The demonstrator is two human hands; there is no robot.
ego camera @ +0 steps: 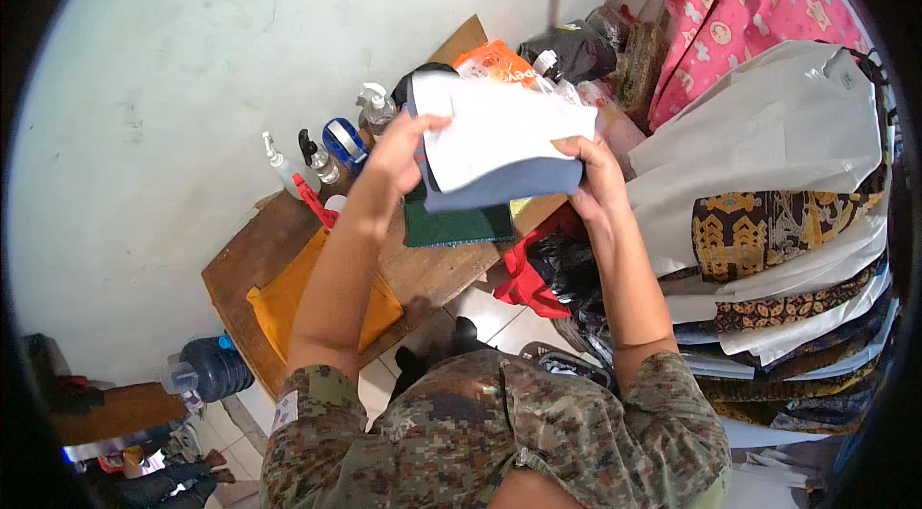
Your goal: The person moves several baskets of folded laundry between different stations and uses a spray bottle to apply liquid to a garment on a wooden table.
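Note:
My left hand [398, 152] grips the left edge of a flat stack, with its thumb on top. My right hand [594, 174] grips the right edge, its thumb also on the upper face. The stack has a white sheet-like piece [504, 127] above a blue-grey folded piece [504, 185]; whether they are cloth or paper I cannot tell. Both hands hold it raised over a wooden table [439, 271]. Below it lies a dark green folded cloth [457, 224]. A mustard-yellow cloth [288, 300] rests on the table, partly hidden behind my left forearm.
Pump bottles [284, 167], a blue tape dispenser [346, 142] and an orange plastic bag [497, 62] stand or lie along the table's back. White and patterned garments [763, 134] hang at the right. A red bag [529, 278] is beside the table; a large water bottle [216, 368] is lower left.

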